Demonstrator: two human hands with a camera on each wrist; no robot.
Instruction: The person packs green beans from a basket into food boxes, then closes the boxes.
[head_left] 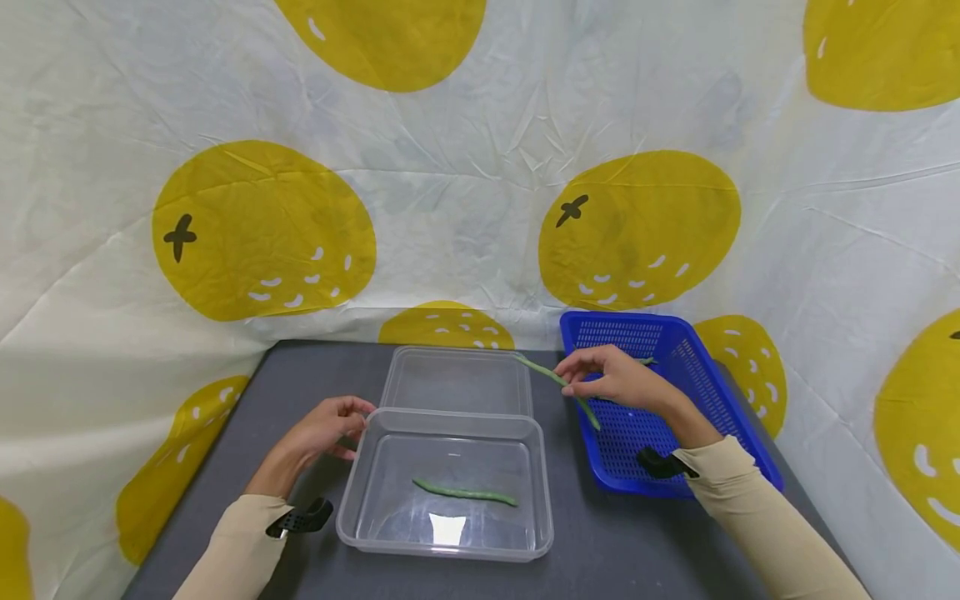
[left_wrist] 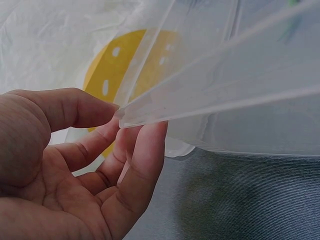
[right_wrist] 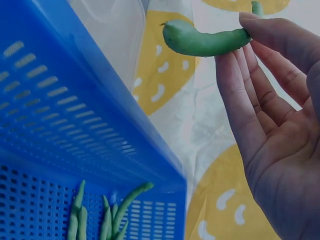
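Observation:
My right hand (head_left: 618, 382) pinches a green bean (head_left: 553, 377) between thumb and fingertips, over the left side of a blue perforated basket (head_left: 705, 367). In the right wrist view, the held bean (right_wrist: 205, 42) curves toward the camera, and several more beans (right_wrist: 120, 215) lie in the basket. With thumb and fingers, my left hand (left_wrist: 85, 155) pinches the corner of a clear plastic container (left_wrist: 240, 95). Seen from the head, that left hand (head_left: 326, 427) is at the container's far left corner. One green bean (head_left: 465, 493) lies on the container's bottom.
A clear flat lid (head_left: 461, 379) lies behind the container on the dark grey table (head_left: 300, 375). The basket stands to the right, near the table's right edge. A white cloth (head_left: 450, 225) with yellow fruit prints hangs behind and at both sides.

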